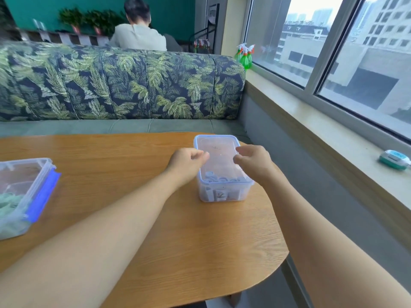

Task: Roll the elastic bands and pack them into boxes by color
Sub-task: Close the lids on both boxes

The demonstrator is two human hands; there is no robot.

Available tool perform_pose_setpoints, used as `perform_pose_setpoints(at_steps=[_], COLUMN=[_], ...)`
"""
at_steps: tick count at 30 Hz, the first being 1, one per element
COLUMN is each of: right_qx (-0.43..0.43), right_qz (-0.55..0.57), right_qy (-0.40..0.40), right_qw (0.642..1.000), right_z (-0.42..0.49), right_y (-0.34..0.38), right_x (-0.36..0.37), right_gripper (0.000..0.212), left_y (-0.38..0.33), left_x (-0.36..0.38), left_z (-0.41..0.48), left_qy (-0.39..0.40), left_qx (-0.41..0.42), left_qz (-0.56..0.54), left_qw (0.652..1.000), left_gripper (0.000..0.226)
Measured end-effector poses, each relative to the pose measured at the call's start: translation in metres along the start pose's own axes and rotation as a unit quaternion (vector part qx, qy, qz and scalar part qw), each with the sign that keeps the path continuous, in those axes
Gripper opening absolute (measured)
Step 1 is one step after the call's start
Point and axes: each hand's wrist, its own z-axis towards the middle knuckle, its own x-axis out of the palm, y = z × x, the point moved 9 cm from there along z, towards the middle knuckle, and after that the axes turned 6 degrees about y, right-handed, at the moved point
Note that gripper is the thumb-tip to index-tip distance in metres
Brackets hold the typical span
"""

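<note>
Two loosely curled, empty hands, left hand (189, 158) and right hand (251, 161), flank the clear box (222, 192) of rolled bands near the tabletop's right edge, while unrolled green bands (9, 203) probably await at the left edge.

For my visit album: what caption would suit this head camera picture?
Left hand and right hand hover over a clear box of rolled bands on a wooden table.
</note>
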Motion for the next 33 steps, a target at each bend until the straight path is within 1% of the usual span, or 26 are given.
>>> perform_pose_setpoints(at_steps=[2, 4, 6, 7, 10, 12, 14, 20, 25, 29, 32, 33], right_qx=[-0.021, -0.045, -0.07, -0.08, -0.102, -0.114, -0.126, -0.146, -0.148, -0.147, -0.148, -0.147], right_qz=[0.035, 0.065, 0.089, 0.092, 0.093, 0.09, 0.087, 0.079, 0.056, 0.045, 0.035, 0.03], right_qy=[-0.013, -0.003, 0.009, 0.013, 0.03, 0.045, 0.059, 0.104, 0.129, 0.143, 0.152, 0.156], right_qw=[0.999, 0.997, 0.994, 0.992, 0.99, 0.988, 0.986, 0.981, 0.979, 0.978, 0.977, 0.976], right_z=[0.003, 0.001, -0.001, -0.003, -0.009, -0.014, -0.019, -0.039, -0.05, -0.054, -0.056, -0.057], right_y=[0.024, 0.053, 0.081, 0.094, 0.128, 0.149, 0.169, 0.224, 0.262, 0.285, 0.301, 0.305], right_x=[0.009, 0.024, 0.04, 0.048, 0.075, 0.096, 0.118, 0.188, 0.243, 0.281, 0.306, 0.315], right_gripper=[0.043, 0.038, 0.03, 0.028, 0.03, 0.034, 0.038, 0.036, 0.039, 0.04, 0.039, 0.038], left_y=[-0.004, -0.011, -0.016, -0.016, -0.012, -0.001, 0.012, 0.068, 0.116, 0.158, 0.193, 0.204], left_x=[-0.016, -0.032, -0.051, -0.061, -0.094, -0.119, -0.146, -0.225, -0.294, -0.352, -0.386, -0.395], left_z=[-0.006, -0.014, -0.025, -0.03, -0.048, -0.061, -0.076, -0.114, -0.138, -0.156, -0.168, -0.171], left_qy=[-0.019, -0.032, -0.044, -0.048, -0.058, -0.067, -0.082, -0.126, -0.166, -0.223, -0.261, -0.27], left_qx=[-0.006, -0.003, -0.001, 0.002, 0.002, -0.01, -0.021, -0.066, -0.08, -0.092, -0.117, -0.124], left_qz=[-0.054, -0.059, -0.059, -0.057, -0.038, -0.038, -0.04, -0.046, -0.059, -0.082, -0.097, -0.1], left_qw=[0.998, 0.998, 0.997, 0.997, 0.998, 0.997, 0.996, 0.989, 0.981, 0.967, 0.953, 0.95], left_gripper=[0.023, 0.019, 0.023, 0.022, 0.018, 0.024, 0.032, 0.016, 0.017, 0.02, 0.025, 0.023])
